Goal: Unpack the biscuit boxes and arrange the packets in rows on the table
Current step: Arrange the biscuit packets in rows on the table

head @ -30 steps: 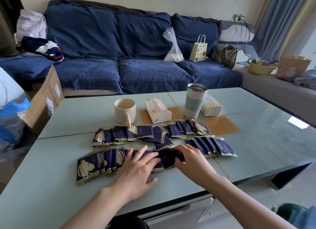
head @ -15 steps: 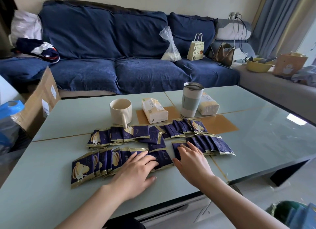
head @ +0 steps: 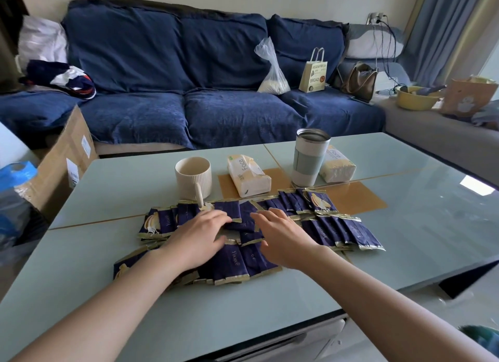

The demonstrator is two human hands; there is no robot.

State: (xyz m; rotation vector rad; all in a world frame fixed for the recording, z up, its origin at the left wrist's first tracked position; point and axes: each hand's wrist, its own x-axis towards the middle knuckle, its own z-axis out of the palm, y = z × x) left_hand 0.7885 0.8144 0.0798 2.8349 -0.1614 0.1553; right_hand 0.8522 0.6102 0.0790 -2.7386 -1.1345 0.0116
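Several dark blue biscuit packets with gold edges lie in two overlapping rows on the pale green glass table. The far row runs below the mug and tumbler; the near row sits closer to me. My left hand lies flat with straight fingers on packets in the middle, fingertips reaching the far row. My right hand rests beside it, fingers extended onto a loose packet between the rows. Neither hand grips anything. My forearms hide parts of the near row.
Behind the packets stand a cream mug, a tissue pack, a tumbler and a second tissue pack. A cardboard box sits left of the table. A blue sofa with bags lies beyond.
Both hands have moved forward from the near row toward the far row and closer together. The packets in the middle have been shifted.
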